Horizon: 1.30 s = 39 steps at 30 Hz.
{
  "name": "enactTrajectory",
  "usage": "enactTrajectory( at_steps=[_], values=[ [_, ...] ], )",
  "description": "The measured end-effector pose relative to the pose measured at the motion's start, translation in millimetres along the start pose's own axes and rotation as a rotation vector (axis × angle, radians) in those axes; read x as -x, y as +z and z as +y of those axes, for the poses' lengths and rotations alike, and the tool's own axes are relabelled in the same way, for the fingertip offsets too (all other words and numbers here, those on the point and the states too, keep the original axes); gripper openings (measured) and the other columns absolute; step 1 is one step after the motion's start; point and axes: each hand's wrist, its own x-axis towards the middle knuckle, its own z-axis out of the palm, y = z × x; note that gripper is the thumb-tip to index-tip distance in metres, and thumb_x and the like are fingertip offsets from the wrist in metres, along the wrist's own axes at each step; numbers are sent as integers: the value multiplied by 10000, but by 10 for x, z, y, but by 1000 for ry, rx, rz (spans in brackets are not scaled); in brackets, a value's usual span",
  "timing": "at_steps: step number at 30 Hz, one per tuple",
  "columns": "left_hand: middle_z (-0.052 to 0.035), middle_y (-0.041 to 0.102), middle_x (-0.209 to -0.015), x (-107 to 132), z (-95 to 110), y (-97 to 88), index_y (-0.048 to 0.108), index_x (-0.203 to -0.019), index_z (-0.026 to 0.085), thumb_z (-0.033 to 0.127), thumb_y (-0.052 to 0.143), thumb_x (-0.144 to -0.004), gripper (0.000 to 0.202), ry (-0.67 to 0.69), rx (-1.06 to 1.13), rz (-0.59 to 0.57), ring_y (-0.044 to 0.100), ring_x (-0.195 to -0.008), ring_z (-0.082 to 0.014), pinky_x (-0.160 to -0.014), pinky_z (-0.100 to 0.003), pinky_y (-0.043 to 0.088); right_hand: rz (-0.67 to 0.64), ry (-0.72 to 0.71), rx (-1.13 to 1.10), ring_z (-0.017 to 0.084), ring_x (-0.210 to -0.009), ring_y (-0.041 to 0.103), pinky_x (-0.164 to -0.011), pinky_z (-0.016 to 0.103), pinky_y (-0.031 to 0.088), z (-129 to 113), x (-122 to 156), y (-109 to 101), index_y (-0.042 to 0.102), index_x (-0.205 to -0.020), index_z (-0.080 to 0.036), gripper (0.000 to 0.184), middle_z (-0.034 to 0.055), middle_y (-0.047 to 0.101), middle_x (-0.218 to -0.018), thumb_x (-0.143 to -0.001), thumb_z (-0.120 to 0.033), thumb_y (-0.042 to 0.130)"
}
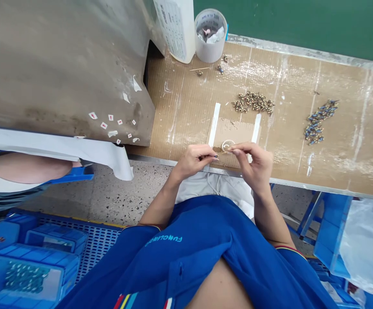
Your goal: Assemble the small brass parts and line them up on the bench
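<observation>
My left hand [193, 161] and my right hand [254, 165] meet above the near edge of a cardboard-covered bench [289, 81]. Their fingertips pinch a thin, small part [220, 152], too small to identify. Just beyond it lies a pale ring [227, 145] on a cardboard pad [231, 133], with white tape strips [214, 124] at its side. To the right are a heap of small brass parts [253, 102] and a looser heap of blue-and-metal parts [317, 122].
Behind the bench stands a white bottle [176, 25] beside a cup of scraps [210, 34]. A grey machine housing [60, 73] fills the left. A co-worker's arm [28, 167] shows below it. Blue crates [28, 274] sit on the floor at lower left.
</observation>
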Motion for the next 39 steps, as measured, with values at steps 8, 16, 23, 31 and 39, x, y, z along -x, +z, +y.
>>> enactTrajectory(
  at_steps=[8,16,23,31,39],
  values=[
    [-40,693,-734,8,-4,-4,722,-834,139,253,664,-957,177,4,0,8,631,-667,-120,-626,-225,480,45,-6,55,192,-812,697,-681,328,540,224,4,3,702,-827,-245,168,39,746,-844,-964,-312,630],
    [-37,687,-721,11,-13,-11,725,-830,136,225,687,-940,146,30,12,30,615,-638,-110,-591,-212,459,-31,-47,156,215,-984,702,-797,355,565,431,-354,-200,655,-1163,-256,229,79,745,-1075,-998,-358,533],
    [-38,676,-710,21,-14,-5,722,-820,138,282,678,-950,200,1,33,48,613,-634,-113,-593,-215,463,-155,11,452,231,-863,661,-832,401,535,882,-953,-194,702,-975,-218,129,80,708,-974,-896,-233,601],
    [-34,650,-701,19,-2,-5,717,-815,129,310,665,-958,236,-13,41,48,588,-626,-109,-580,-214,438,-110,-58,363,224,-851,663,-800,383,545,896,-934,-168,690,-824,-245,98,53,717,-913,-891,-251,619],
    [10,567,-644,31,65,26,613,-716,147,263,639,-949,262,-57,-49,-28,493,-566,-90,-561,-210,388,116,146,108,150,-670,699,-644,296,591,242,-349,-384,686,-874,-216,250,21,738,-774,-916,-462,678]
  ],
)
